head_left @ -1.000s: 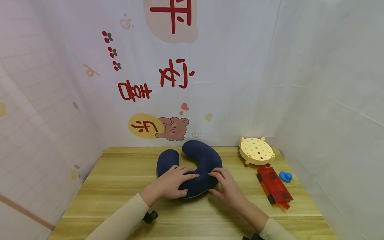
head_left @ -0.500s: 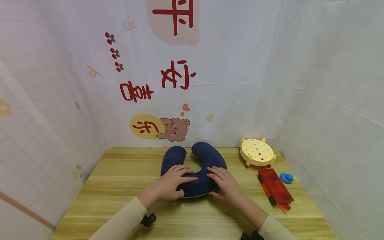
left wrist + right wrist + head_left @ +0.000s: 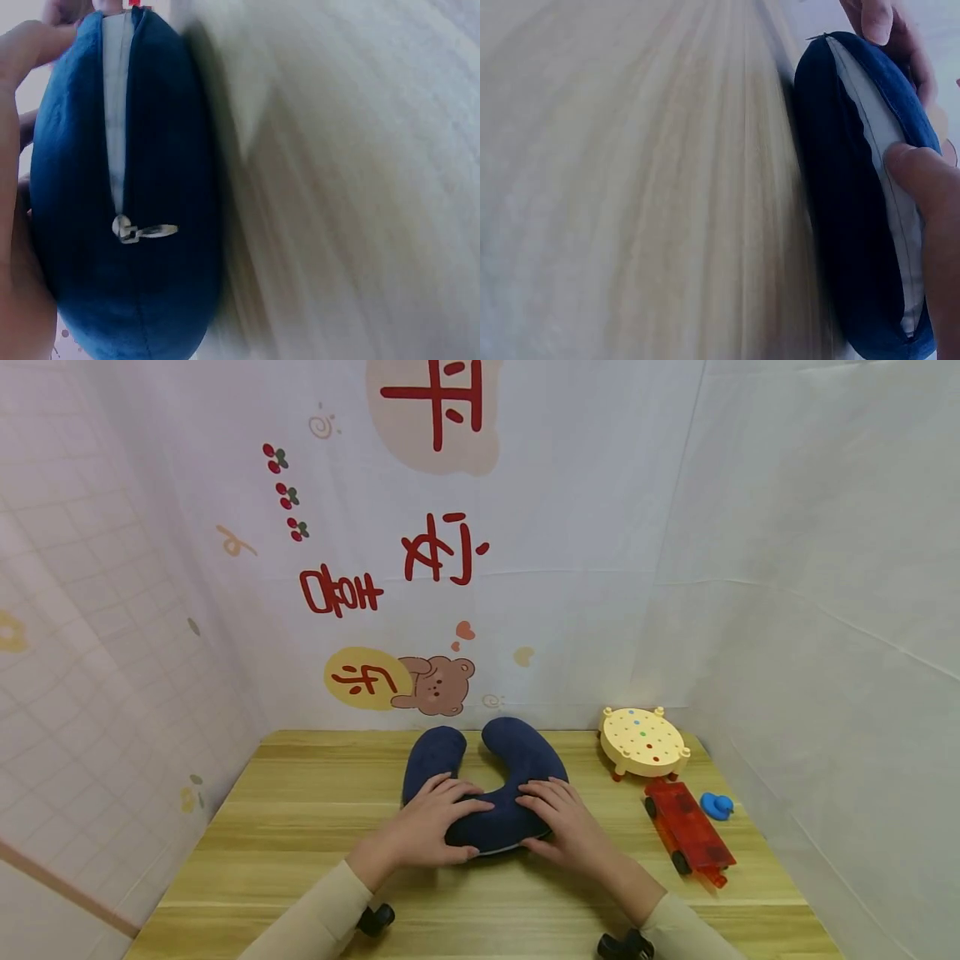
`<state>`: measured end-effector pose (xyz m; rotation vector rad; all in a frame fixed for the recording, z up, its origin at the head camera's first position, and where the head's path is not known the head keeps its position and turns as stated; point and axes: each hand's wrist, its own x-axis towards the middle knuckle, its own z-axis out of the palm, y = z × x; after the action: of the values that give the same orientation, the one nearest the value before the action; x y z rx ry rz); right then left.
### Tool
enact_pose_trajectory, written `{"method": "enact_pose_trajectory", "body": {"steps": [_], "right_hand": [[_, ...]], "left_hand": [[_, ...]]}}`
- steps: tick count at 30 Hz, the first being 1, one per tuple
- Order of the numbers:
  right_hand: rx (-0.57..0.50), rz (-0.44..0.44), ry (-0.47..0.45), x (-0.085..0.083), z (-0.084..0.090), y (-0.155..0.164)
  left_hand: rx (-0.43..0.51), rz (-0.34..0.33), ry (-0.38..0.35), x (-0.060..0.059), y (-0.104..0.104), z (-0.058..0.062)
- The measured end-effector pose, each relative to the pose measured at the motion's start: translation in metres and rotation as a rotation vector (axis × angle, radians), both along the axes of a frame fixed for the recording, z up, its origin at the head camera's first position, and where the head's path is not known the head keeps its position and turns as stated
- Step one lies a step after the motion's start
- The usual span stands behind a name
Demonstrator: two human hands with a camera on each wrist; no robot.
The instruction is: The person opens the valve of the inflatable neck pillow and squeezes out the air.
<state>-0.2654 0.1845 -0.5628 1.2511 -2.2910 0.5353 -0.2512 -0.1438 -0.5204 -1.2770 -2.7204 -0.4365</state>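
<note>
Both hands lie on the navy neck pillow point(image 3: 486, 785), which rests on the wooden surface point(image 3: 300, 827): left hand point(image 3: 427, 827) and right hand point(image 3: 566, 827) spread, fingers loosely draped over its curved base, thumbs at the zipper seam point(image 3: 114, 150). Right of the pillow sits a red toy truck point(image 3: 686, 835); a sideways shove could likely knock it.

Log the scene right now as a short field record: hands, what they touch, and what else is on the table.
left hand: rests on navy neck pillow, fingers spread flat
right hand: rests on the same pillow
pillow: U-shaped, lying on wooden table, open end facing away
zipper pull: on the pillow's near edge seam
right side: yellow peg board, red toy truck, blue duck
</note>
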Motion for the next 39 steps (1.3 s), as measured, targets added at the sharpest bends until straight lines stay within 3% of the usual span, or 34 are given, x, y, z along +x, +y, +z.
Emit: {"method": "enact_pose_trajectory", "body": {"steps": [7,16,21,28,39], "right_hand": [[-0.034,-0.031,-0.006,0.003,0.0,-0.005],[-0.149,-0.087,0.069,0.006,-0.006,-0.025],[-0.198,-0.095,0.049,0.004,-0.004,-0.031],[-0.238,-0.115,0.009,-0.001,0.002,-0.032],[-0.307,-0.12,-0.038,-0.006,0.004,-0.036]], "left_hand": [[0.008,0.09,0.048,0.006,0.011,-0.002],[-0.002,0.218,0.132,0.01,0.021,-0.011],[0.024,0.206,0.176,0.007,0.02,-0.015],[0.095,0.187,0.165,0.001,0.02,-0.019],[0.176,0.198,0.166,-0.008,0.025,-0.011]]}}
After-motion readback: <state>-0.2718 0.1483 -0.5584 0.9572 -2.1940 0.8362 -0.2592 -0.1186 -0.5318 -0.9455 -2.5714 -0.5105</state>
